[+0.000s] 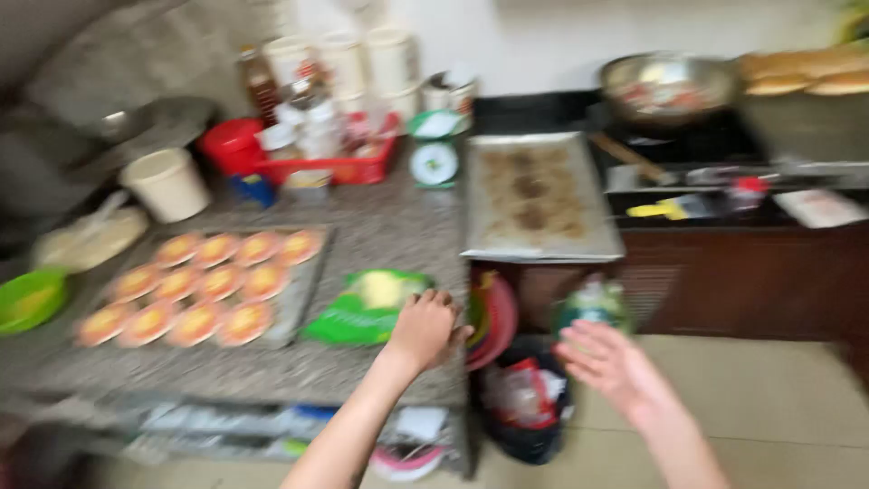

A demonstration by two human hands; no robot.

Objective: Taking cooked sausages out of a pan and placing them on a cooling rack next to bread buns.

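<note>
Hands come first in this blurred head view. The left hand [424, 328] is curled into a loose fist at the front corner of the speckled stone counter [380, 226], its knuckles touching or just short of a green plastic bag [367, 306] with something pale inside; whether the fingers pinch the bag's edge cannot be told through the blur. The right hand [611, 362] hangs open past the counter's end, fingers spread and holding nothing, just below a green-topped bottle [590, 303], which appears to stand behind it.

Between the two hands, red and pink plates or basins [493, 319] lean on edge against the counter's end, and beneath them sits a dark bin [525, 403] lined with a bag and filled with wrappers.

Left of the bag lies a metal tray [303, 285] of round orange-topped pastries [195, 288] in three rows. Beyond it stand a cream tub [167, 184], a red crate of bottles and jars [353, 149] and a small green kitchen scale [434, 154]. A second tray [541, 195] with brown patties overhangs the counter's right edge. Further right, a wok [668, 86] rests on a dark stove [697, 145]. A green bowl [29, 299] sits at the far left.

Open tiled floor [769, 407] spreads to the right of the right hand; the counter's front strip near the left hand is bare stone.
</note>
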